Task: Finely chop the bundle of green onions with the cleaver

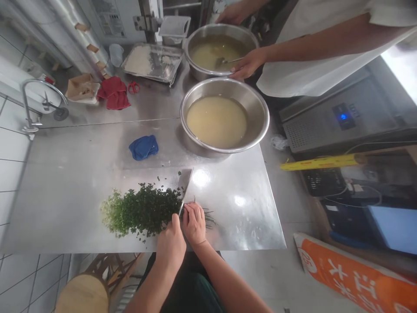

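Note:
My left hand (171, 240) grips the handle of a kitchen knife (186, 188), whose blade points away from me. My right hand (194, 222) presses down on a bunch of scallions (210, 216) just right of the blade, fingers curled over it. Thin green ends stick out on that hand's far side. Left of the knife lies a long heap of chopped scallions (148, 208), pale at its left end and dark green toward the blade. A few cut bits are scattered around it on the steel table (71, 174).
A blue cloth (143, 147) lies beyond the heap. Behind are a steel basin of cloudy yellowish liquid (224, 148) and a second basin (221, 28), where another person's hand (249, 64) holds a utensil. A red cloth (114, 92), red-handled scissors (134, 88) and floury tray (153, 61) stand back left.

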`<state>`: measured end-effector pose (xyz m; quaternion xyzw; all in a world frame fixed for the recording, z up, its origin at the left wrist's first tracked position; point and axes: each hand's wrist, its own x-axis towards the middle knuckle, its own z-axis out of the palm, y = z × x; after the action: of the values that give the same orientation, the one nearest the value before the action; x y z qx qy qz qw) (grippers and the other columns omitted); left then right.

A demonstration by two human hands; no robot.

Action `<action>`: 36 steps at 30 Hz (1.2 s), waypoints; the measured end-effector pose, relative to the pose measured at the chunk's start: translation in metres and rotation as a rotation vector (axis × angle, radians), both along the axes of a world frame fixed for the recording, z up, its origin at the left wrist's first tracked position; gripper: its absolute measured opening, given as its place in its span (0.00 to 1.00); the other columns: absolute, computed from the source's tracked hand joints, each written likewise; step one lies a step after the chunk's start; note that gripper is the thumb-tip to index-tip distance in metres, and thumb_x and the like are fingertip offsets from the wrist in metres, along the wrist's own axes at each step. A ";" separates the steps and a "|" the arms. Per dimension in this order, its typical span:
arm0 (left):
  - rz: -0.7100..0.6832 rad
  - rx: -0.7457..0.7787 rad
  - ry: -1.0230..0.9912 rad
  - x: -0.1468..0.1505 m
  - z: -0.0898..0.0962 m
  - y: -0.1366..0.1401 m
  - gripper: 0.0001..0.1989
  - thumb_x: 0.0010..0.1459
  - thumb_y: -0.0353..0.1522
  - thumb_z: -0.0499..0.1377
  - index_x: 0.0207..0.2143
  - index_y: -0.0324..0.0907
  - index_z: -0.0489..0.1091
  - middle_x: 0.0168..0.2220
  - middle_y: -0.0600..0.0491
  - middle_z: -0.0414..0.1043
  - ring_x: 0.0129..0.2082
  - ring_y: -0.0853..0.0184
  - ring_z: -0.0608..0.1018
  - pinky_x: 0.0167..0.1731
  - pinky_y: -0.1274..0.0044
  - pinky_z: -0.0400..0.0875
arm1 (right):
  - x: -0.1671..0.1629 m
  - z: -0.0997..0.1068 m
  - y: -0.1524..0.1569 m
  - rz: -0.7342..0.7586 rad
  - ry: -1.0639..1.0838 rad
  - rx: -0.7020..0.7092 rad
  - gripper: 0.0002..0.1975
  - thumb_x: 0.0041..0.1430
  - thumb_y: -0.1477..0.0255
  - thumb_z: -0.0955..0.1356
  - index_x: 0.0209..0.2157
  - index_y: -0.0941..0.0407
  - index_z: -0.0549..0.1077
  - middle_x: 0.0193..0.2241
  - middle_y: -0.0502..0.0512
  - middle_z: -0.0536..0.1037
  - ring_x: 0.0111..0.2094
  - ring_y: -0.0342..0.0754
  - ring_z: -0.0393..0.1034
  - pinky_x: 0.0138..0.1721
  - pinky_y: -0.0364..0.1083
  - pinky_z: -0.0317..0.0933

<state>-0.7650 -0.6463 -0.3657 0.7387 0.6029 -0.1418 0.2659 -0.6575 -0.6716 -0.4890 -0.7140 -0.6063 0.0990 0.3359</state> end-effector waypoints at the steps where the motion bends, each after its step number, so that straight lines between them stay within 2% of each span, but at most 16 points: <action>1: 0.007 -0.018 -0.014 0.000 0.003 0.007 0.13 0.68 0.22 0.44 0.52 0.38 0.59 0.37 0.47 0.80 0.35 0.59 0.84 0.27 0.73 0.63 | 0.001 0.000 0.000 -0.006 0.013 0.015 0.16 0.65 0.82 0.67 0.53 0.56 0.69 0.47 0.58 0.77 0.54 0.53 0.69 0.62 0.60 0.67; 4: 0.028 -0.059 -0.025 -0.006 0.020 0.014 0.10 0.70 0.24 0.43 0.49 0.40 0.60 0.36 0.47 0.79 0.35 0.60 0.84 0.28 0.73 0.62 | 0.002 0.002 0.000 -0.029 0.046 0.059 0.16 0.64 0.83 0.67 0.51 0.57 0.69 0.48 0.60 0.76 0.59 0.54 0.67 0.63 0.59 0.67; 8: 0.011 -0.109 0.009 -0.015 0.037 -0.010 0.15 0.69 0.22 0.43 0.55 0.38 0.59 0.36 0.46 0.80 0.36 0.61 0.83 0.30 0.74 0.64 | 0.001 0.002 0.001 -0.045 0.050 0.065 0.14 0.63 0.83 0.68 0.49 0.57 0.70 0.45 0.59 0.76 0.59 0.54 0.67 0.62 0.59 0.68; 11: -0.011 -0.126 0.073 -0.016 0.035 -0.033 0.19 0.67 0.19 0.44 0.57 0.37 0.61 0.37 0.46 0.80 0.35 0.61 0.84 0.29 0.74 0.66 | 0.001 0.001 0.001 -0.035 0.054 0.037 0.14 0.63 0.83 0.67 0.48 0.57 0.70 0.44 0.59 0.76 0.58 0.54 0.68 0.63 0.60 0.67; 14: -0.063 -0.086 0.153 -0.010 0.020 -0.041 0.22 0.64 0.17 0.43 0.55 0.37 0.64 0.40 0.44 0.80 0.34 0.62 0.84 0.30 0.75 0.69 | 0.000 0.000 0.001 -0.039 0.044 0.022 0.12 0.64 0.83 0.66 0.47 0.56 0.70 0.43 0.59 0.75 0.57 0.54 0.68 0.62 0.61 0.68; 17: -0.070 -0.041 0.129 0.001 0.005 -0.026 0.22 0.65 0.17 0.41 0.56 0.36 0.63 0.42 0.43 0.79 0.36 0.62 0.84 0.31 0.74 0.70 | -0.002 0.000 0.002 -0.051 0.047 0.026 0.12 0.65 0.83 0.64 0.46 0.55 0.71 0.43 0.59 0.75 0.57 0.55 0.68 0.61 0.61 0.69; 19: -0.049 -0.033 0.055 0.006 0.003 -0.008 0.18 0.67 0.20 0.42 0.55 0.36 0.62 0.41 0.44 0.79 0.37 0.60 0.84 0.30 0.74 0.69 | -0.001 0.003 0.002 -0.049 0.058 0.035 0.12 0.65 0.83 0.65 0.46 0.56 0.71 0.42 0.59 0.75 0.57 0.55 0.68 0.61 0.61 0.69; 22: -0.002 -0.056 -0.045 0.005 0.013 0.014 0.12 0.71 0.25 0.43 0.52 0.38 0.60 0.36 0.47 0.80 0.35 0.58 0.84 0.27 0.73 0.64 | 0.006 0.010 0.000 -0.010 0.057 0.020 0.13 0.65 0.82 0.66 0.50 0.56 0.71 0.46 0.59 0.77 0.59 0.55 0.68 0.63 0.60 0.67; 24: 0.027 -0.077 -0.062 0.000 0.024 0.017 0.11 0.72 0.27 0.42 0.51 0.39 0.60 0.35 0.47 0.80 0.34 0.57 0.83 0.27 0.72 0.61 | 0.013 0.016 -0.004 -0.003 0.045 0.016 0.16 0.65 0.81 0.66 0.53 0.56 0.70 0.50 0.59 0.78 0.60 0.54 0.68 0.64 0.60 0.66; 28: 0.001 -0.103 -0.020 -0.009 0.041 -0.001 0.13 0.71 0.25 0.41 0.53 0.39 0.59 0.35 0.46 0.79 0.35 0.57 0.83 0.28 0.71 0.60 | 0.024 0.021 -0.010 -0.029 0.018 0.037 0.18 0.65 0.80 0.67 0.55 0.55 0.70 0.52 0.59 0.78 0.60 0.54 0.69 0.62 0.59 0.68; 31: -0.009 -0.132 0.019 -0.013 0.045 -0.022 0.17 0.70 0.23 0.41 0.57 0.37 0.58 0.35 0.46 0.80 0.34 0.58 0.83 0.28 0.71 0.61 | 0.026 0.017 -0.011 -0.004 0.003 0.031 0.18 0.65 0.78 0.68 0.56 0.55 0.71 0.51 0.59 0.79 0.58 0.55 0.70 0.60 0.60 0.69; 33: -0.017 -0.121 0.047 -0.014 0.041 -0.035 0.19 0.69 0.21 0.41 0.59 0.37 0.58 0.38 0.46 0.80 0.35 0.59 0.83 0.28 0.72 0.63 | 0.024 0.013 -0.011 0.004 0.008 0.041 0.17 0.65 0.79 0.68 0.54 0.54 0.72 0.50 0.59 0.79 0.56 0.55 0.71 0.59 0.60 0.70; 36: -0.047 -0.086 0.114 -0.009 0.025 -0.046 0.22 0.66 0.18 0.42 0.59 0.36 0.59 0.43 0.44 0.80 0.37 0.61 0.84 0.31 0.74 0.67 | 0.021 0.006 -0.011 0.006 0.023 0.054 0.15 0.64 0.81 0.68 0.50 0.54 0.73 0.45 0.57 0.79 0.52 0.53 0.72 0.59 0.60 0.70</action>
<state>-0.7740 -0.6923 -0.3405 0.7312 0.5929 -0.2158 0.2593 -0.6369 -0.6830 -0.4829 -0.7016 -0.6070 0.0917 0.3618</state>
